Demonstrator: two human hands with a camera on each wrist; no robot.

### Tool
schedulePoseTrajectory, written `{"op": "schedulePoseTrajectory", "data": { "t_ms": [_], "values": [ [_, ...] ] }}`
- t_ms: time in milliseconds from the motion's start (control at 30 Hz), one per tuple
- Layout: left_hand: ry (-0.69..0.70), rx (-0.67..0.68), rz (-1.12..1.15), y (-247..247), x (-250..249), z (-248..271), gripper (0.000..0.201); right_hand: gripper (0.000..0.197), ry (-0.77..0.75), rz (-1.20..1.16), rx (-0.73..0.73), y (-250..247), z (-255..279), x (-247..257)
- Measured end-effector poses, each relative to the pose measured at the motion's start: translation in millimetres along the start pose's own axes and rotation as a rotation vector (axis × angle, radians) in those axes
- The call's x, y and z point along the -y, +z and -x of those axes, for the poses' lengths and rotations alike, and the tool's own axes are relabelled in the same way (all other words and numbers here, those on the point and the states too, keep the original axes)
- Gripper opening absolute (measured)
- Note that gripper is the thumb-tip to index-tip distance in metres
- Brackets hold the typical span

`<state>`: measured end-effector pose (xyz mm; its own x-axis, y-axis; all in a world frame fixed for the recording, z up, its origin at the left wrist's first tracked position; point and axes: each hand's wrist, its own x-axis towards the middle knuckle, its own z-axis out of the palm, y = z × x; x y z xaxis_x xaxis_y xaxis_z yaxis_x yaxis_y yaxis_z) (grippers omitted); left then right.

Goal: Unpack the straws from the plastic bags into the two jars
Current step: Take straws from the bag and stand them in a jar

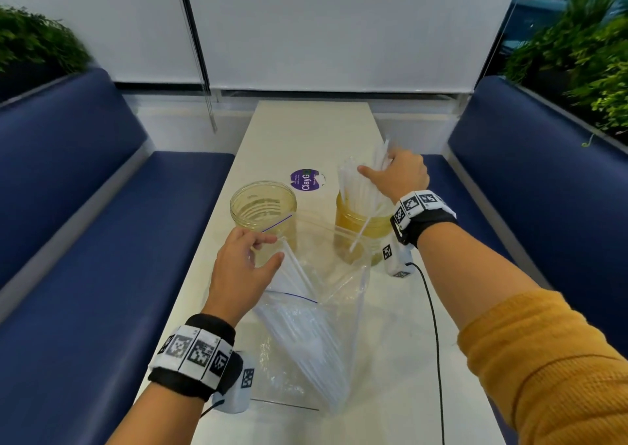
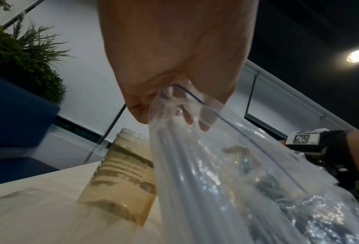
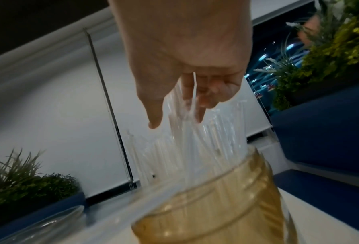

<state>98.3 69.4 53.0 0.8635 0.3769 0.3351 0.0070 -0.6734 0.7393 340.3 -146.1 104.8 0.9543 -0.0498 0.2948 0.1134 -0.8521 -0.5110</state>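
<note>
My left hand (image 1: 268, 249) pinches the open rim of a clear zip bag (image 1: 306, 329) that stands on the table with several clear straws (image 1: 299, 271) inside; the left wrist view shows the fingers (image 2: 184, 115) curled on the bag (image 2: 226, 181). An empty yellowish jar (image 1: 263, 206) stands just beyond that hand. My right hand (image 1: 377, 169) grips a bundle of white straws (image 1: 356, 189) standing in the right jar (image 1: 363, 230). In the right wrist view the fingers (image 3: 199, 102) curl round the straws (image 3: 195, 140) above the jar (image 3: 216, 206). One straw (image 1: 359, 237) leans out over the jar's near rim.
A purple round sticker (image 1: 305, 180) lies on the narrow white table (image 1: 306, 128) behind the jars. A black cable (image 1: 435, 325) runs along the table's right side. Blue benches (image 1: 85, 240) flank both sides, with plants behind them.
</note>
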Motion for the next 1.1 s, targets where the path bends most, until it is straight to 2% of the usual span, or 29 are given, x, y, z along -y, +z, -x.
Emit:
{"op": "schedulePoseTrajectory", "data": {
  "t_ms": [100, 133, 167, 233, 300, 367, 433, 500, 600, 633, 767, 867, 1000, 1100],
  "values": [
    [0.005, 0.001, 0.020, -0.1, -2.0, -0.5, 0.020, 0.070, -0.133, -0.135, -0.160, -5.5, -7.9, 4.8],
    [0.008, 0.000, 0.024, -0.3, -2.7, -0.7, 0.020, 0.067, -0.200, -0.178, -0.153, -6.8, -11.7, 7.9],
    [0.010, -0.001, 0.025, -0.4, -3.2, -0.6, 0.019, 0.063, -0.267, -0.186, -0.096, -7.1, -14.7, 11.1],
    [0.017, -0.010, 0.025, -1.8, -4.3, 0.1, 0.018, 0.052, -0.349, -0.082, 0.106, -3.0, -20.3, 14.8],
    [0.024, -0.018, 0.020, -4.4, -4.7, 1.4, 0.017, 0.037, -0.338, 0.055, 0.254, 4.0, -20.6, 12.2],
    [0.028, -0.020, 0.015, -7.3, -3.4, 3.0, 0.016, 0.026, -0.329, 0.173, 0.332, 8.7, -12.5, 7.1],
    [0.020, -0.015, 0.026, -9.6, -2.7, 4.6, 0.018, 0.030, -0.385, 0.248, 0.362, 7.0, -2.7, 3.2],
    [0.009, -0.011, 0.036, -11.3, -2.4, 5.4, 0.021, 0.036, -0.440, 0.237, 0.291, -1.3, 4.3, 2.9],
    [-0.019, -0.017, 0.057, -13.5, -1.9, 5.8, 0.027, 0.034, -0.589, 0.234, 0.079, -18.9, 13.0, 9.6],
    [-0.027, -0.020, 0.067, -14.4, -1.6, 6.2, 0.029, 0.035, -0.625, 0.248, 0.089, -26.0, 17.0, 11.7],
    [-0.066, -0.009, 0.085, -17.6, -0.6, 8.7, 0.029, 0.053, -0.646, 0.387, 0.480, -40.2, 43.4, 11.0],
    [-0.076, -0.009, 0.101, -18.6, -2.0, 9.5, 0.027, 0.055, -0.639, 0.424, 0.576, -23.5, 64.5, 3.6],
    [-0.064, -0.018, 0.127, -18.1, -6.0, 10.4, 0.023, 0.019, -0.627, 0.336, 0.508, -6.7, 77.0, -2.5],
    [-0.057, -0.015, 0.133, -18.9, -9.0, 10.7, 0.023, 0.019, -0.627, 0.247, 0.400, -11.4, 71.7, 3.2]
  ]
}}
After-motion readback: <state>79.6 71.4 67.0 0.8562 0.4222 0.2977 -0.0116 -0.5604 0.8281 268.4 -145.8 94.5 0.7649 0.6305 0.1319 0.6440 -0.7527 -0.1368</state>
